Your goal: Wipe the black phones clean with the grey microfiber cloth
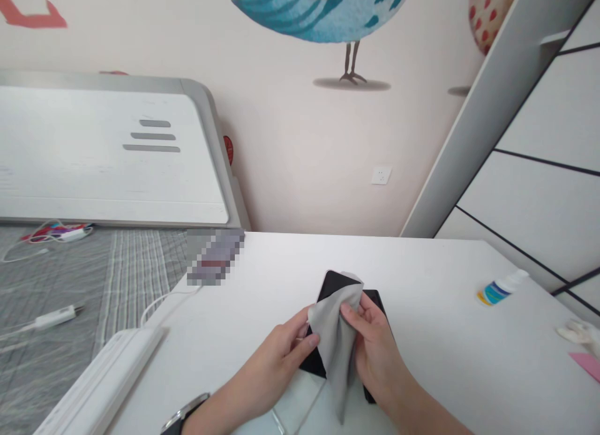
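**nub_01:** So what are we looking at on this desk?

**tidyhands:** We've got a black smartphone (334, 285), mostly wrapped in a grey microfiber cloth (338, 347), right over the middle of a white desk (450, 366). We can't tell if it's touching the desk. The left hand (276, 360) is closed around one side, pinching cloth against the phone, and the right hand (375, 354) grasps the other side the same way. Neither has let go.

**nub_01:** How do we reckon it handles?

**tidyhands:** Light and stiff, but we'd guess it's slippery and the glass is fragile, so we'd hold it by the edges. The cloth looks soft and limp.

**nub_01:** And how's it look?

**tidyhands:** Glossy black slab, tilted, corners poking out, with the cloth hanging in a floppy tail below. There's a small spray bottle (501, 288) off to the right, and a wristwatch (182, 415) on the left wrist.
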Tool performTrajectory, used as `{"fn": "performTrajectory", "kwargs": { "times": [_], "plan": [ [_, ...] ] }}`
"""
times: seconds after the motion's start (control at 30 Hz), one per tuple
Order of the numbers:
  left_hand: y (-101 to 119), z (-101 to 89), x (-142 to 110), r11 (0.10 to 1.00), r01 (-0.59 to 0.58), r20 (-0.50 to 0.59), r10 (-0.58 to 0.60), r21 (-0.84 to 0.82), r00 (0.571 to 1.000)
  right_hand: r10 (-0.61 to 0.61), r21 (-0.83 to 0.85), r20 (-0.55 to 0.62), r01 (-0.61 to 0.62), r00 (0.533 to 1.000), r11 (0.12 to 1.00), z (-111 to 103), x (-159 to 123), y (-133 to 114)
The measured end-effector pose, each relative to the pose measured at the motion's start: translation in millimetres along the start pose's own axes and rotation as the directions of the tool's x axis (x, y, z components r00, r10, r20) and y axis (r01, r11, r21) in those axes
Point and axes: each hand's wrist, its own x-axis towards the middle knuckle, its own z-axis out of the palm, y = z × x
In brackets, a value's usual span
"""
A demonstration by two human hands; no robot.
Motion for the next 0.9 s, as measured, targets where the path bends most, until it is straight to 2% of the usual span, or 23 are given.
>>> {"fn": "performTrajectory", "kwargs": {
  "times": [0.1, 0.2, 0.3, 0.37, 0.47, 0.53, 0.57, 0.67, 0.73, 0.8, 0.83, 0.9],
  "plan": [
    [1, -2.6, -1, 0.992, 0.063, -0.013, -0.062, 0.107, 0.998, -0.039, -0.009, -0.05, 0.039, 0.998, 0.999, -1, 5, -5],
    [5, -5.0, -4, 0.989, 0.028, 0.016, -0.031, 0.145, 0.999, -0.129, -0.029, -0.059, 0.127, 0.99, 0.991, -4, 9, -16],
    [10, -8.8, -5, 0.984, 0.017, 0.036, -0.024, 0.177, 0.999, -0.198, -0.219, 0.052, 0.204, 0.979, 0.954, -9, 13, -27],
    [12, -13.3, -4, 0.982, 0.063, -0.007, -0.063, 0.179, 0.998, -0.177, -0.443, 0.144, 0.223, 0.974, 0.868, -13, 15, -31],
    [15, -22.3, -1, 0.985, 0.066, -0.196, -0.034, 0.158, 0.98, -0.101, -0.626, 0.208, 0.212, 0.973, 0.75, -16, 16, -32],
    [16, -26.8, 1, 0.992, 0.058, -0.314, -0.021, 0.111, 0.949, -0.077, -0.636, 0.215, 0.199, 0.974, 0.746, -16, 16, -29],
    [16, -27.8, 1, 0.996, 0.063, -0.333, -0.041, 0.057, 0.942, -0.079, -0.635, 0.206, 0.195, 0.975, 0.747, -16, 15, -27],
    [13, -24.9, 1, 0.982, 0.087, -0.235, -0.126, -0.17, 0.964, -0.17, -0.656, 0.145, 0.223, 0.975, 0.721, -17, 15, -21],
    [10, -19.3, 1, 0.96, 0.075, -0.154, -0.12, -0.27, 0.981, -0.251, -0.7, 0.123, 0.263, 0.96, 0.664, -19, 16, -17],
    [9, -13.0, 2, 0.946, 0.059, -0.112, -0.099, -0.318, 0.989, -0.36, -0.782, 0.169, 0.347, 0.918, 0.518, -21, 16, -14],
    [9, -10.1, 2, 0.941, 0.051, -0.097, -0.088, -0.334, 0.991, -0.422, -0.826, 0.222, 0.399, 0.879, 0.397, -21, 14, -12],
    [8, -5.4, 1, 0.928, 0.052, -0.065, -0.082, -0.368, 0.995, -0.505, -0.875, 0.385, 0.48, 0.772, 0.067, -19, 9, -7]
  ]
}}
